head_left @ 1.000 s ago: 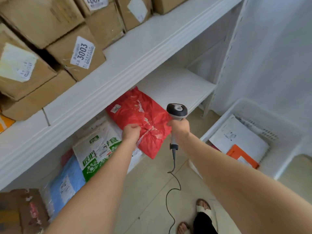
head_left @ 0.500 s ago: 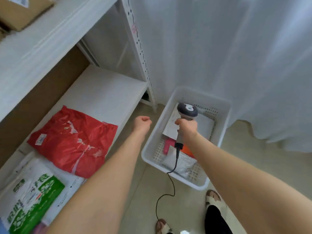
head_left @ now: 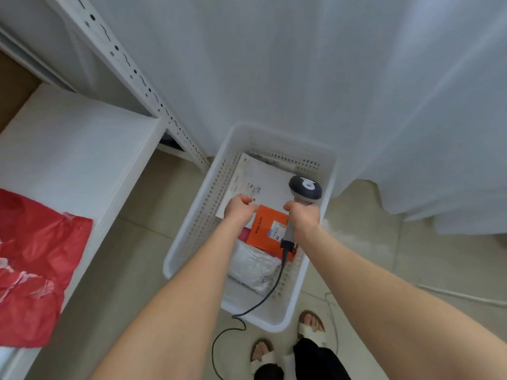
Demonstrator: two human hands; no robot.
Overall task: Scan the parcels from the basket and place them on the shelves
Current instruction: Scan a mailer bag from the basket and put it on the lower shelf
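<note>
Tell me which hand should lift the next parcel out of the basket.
Left. The left hand hovers over the white envelope and orange parcel in the basket, curled with nothing visibly held. The right hand grips the scanner, so it is occupied.

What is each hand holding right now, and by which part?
Right hand grips the scanner by its handle, below the head. Left hand is curled over the parcels in the basket; whether it grips one cannot be told.

Both bare arms stretch forward and down, side by side. The left grip point(head_left: 240, 211) is curled into a fist and holds nothing. The right grip point(head_left: 303, 216) wraps the scanner point(head_left: 305, 187) by its handle, head uppermost.
</note>
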